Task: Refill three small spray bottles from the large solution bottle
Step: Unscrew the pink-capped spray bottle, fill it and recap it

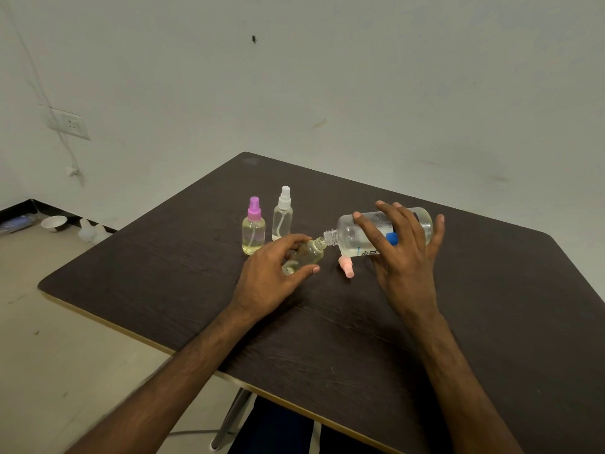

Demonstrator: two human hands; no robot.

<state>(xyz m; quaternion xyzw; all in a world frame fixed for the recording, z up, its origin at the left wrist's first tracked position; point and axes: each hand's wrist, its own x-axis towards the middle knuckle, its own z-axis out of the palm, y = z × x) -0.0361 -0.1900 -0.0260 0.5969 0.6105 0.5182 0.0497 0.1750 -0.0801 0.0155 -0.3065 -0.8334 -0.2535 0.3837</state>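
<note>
Sideways, large bottle (347,231) of clear liquid, mouth at uncapped small bottle (310,252).

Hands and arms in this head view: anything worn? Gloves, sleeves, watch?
Nothing worn that shows. The left hand and right hand are bare: no gloves, rings, tape or markers. The forearms are bare to the frame edge, with no sleeves, watch, bands or cables in view.
</note>
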